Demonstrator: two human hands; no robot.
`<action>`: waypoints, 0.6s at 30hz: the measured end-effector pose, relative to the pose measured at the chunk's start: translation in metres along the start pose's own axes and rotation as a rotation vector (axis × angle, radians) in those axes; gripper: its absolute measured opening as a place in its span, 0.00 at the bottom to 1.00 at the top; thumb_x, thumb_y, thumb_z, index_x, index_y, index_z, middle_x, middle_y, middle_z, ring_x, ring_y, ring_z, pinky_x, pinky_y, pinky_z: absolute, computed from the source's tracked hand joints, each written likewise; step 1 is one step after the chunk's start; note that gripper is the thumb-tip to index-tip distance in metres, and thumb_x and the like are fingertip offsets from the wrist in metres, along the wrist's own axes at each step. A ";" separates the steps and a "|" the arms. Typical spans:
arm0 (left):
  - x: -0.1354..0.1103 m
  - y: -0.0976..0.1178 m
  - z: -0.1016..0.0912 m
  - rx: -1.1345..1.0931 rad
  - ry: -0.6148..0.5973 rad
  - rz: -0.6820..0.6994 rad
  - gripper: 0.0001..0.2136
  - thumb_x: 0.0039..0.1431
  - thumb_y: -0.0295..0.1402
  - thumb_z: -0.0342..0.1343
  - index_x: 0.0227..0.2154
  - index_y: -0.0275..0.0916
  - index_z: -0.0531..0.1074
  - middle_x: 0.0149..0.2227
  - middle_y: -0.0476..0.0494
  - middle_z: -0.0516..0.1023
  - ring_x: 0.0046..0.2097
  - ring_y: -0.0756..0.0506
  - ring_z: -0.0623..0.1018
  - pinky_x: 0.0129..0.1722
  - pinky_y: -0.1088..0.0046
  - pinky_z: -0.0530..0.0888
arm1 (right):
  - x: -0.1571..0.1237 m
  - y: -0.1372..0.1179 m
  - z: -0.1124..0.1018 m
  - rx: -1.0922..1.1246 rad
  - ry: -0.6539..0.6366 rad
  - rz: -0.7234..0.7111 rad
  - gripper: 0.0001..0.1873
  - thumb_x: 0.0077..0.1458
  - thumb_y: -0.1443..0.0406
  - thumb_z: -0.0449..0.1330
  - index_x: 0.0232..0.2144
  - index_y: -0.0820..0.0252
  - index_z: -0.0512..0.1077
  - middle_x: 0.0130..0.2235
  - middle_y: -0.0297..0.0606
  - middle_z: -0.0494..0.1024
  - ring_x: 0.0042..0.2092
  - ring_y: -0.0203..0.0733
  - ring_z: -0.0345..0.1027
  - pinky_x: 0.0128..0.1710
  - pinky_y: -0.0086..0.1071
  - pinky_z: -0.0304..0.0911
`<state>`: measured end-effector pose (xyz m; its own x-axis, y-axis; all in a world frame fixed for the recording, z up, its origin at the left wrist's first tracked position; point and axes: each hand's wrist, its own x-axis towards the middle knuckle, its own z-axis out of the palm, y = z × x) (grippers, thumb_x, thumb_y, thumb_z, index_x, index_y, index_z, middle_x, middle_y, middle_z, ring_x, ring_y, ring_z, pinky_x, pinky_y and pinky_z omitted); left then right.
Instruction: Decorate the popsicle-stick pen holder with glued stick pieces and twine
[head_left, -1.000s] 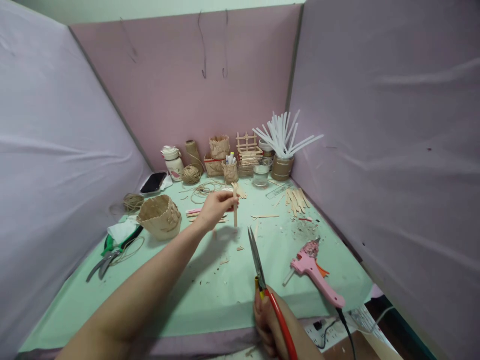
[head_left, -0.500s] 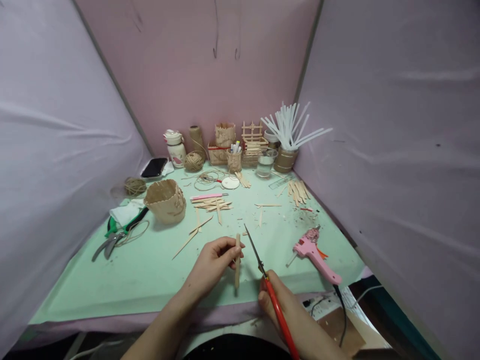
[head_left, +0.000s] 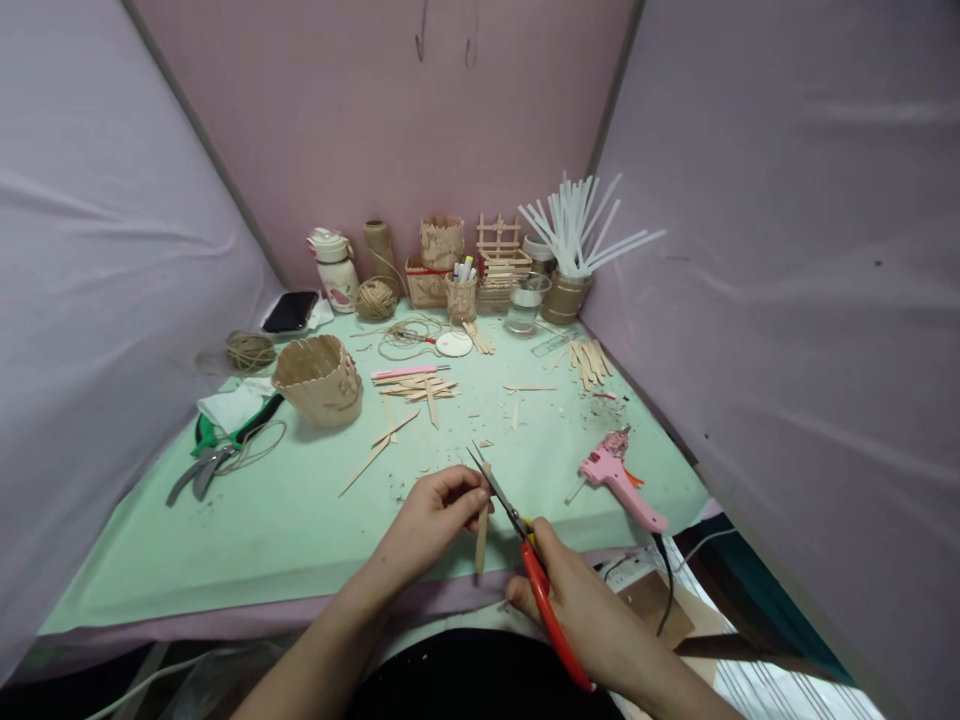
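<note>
My left hand (head_left: 433,508) pinches a wooden craft stick (head_left: 481,538) near its top and holds it upright over the front edge of the green table (head_left: 262,520). In my right hand (head_left: 577,600) are red-handled scissors (head_left: 525,555). Their blades point up and to the left and cross the stick's upper end, right beside my left fingertips.
A pink glue gun (head_left: 619,480) lies at the right. A stick-built basket (head_left: 316,378), loose craft sticks (head_left: 414,385), green-handled pliers (head_left: 217,455), twine rolls, a phone (head_left: 289,311), a glass and a jar of white straws (head_left: 574,250) stand further back. Cloth walls enclose three sides.
My left hand drew the stick back from mid-table to the front edge. The scissors swung left until the blades met the stick. The camera tilted down.
</note>
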<state>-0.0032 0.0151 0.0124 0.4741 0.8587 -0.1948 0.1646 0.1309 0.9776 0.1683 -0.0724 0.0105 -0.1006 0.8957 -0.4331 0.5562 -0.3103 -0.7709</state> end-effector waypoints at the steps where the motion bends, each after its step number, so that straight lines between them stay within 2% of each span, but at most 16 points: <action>1: 0.000 -0.001 0.000 0.001 -0.003 -0.004 0.09 0.55 0.38 0.56 0.25 0.37 0.70 0.25 0.49 0.72 0.28 0.51 0.70 0.30 0.75 0.68 | 0.000 0.000 0.000 0.001 -0.005 0.003 0.14 0.54 0.57 0.59 0.33 0.54 0.56 0.29 0.29 0.67 0.30 0.37 0.59 0.29 0.29 0.50; 7: -0.001 0.001 0.004 -0.003 -0.022 -0.029 0.10 0.55 0.39 0.56 0.25 0.38 0.70 0.25 0.49 0.73 0.27 0.50 0.71 0.30 0.75 0.68 | -0.002 0.001 -0.004 0.023 -0.045 -0.008 0.14 0.55 0.57 0.59 0.33 0.55 0.57 0.29 0.29 0.67 0.29 0.36 0.57 0.28 0.29 0.50; 13: -0.001 0.002 0.008 -0.040 -0.028 -0.044 0.11 0.54 0.41 0.57 0.25 0.38 0.71 0.24 0.49 0.73 0.26 0.50 0.71 0.29 0.75 0.68 | -0.002 0.006 -0.008 0.102 -0.122 -0.103 0.15 0.59 0.51 0.53 0.35 0.55 0.59 0.31 0.31 0.66 0.31 0.37 0.57 0.31 0.31 0.54; 18: 0.004 -0.001 0.011 -0.056 -0.025 -0.085 0.11 0.54 0.40 0.56 0.25 0.38 0.72 0.25 0.49 0.74 0.26 0.50 0.72 0.30 0.74 0.69 | -0.003 0.004 -0.008 0.150 -0.105 -0.131 0.16 0.58 0.50 0.55 0.33 0.56 0.61 0.30 0.31 0.65 0.31 0.38 0.57 0.32 0.31 0.55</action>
<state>0.0075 0.0128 0.0096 0.4820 0.8306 -0.2788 0.1571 0.2311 0.9601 0.1778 -0.0736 0.0123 -0.2532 0.8960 -0.3648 0.4048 -0.2444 -0.8811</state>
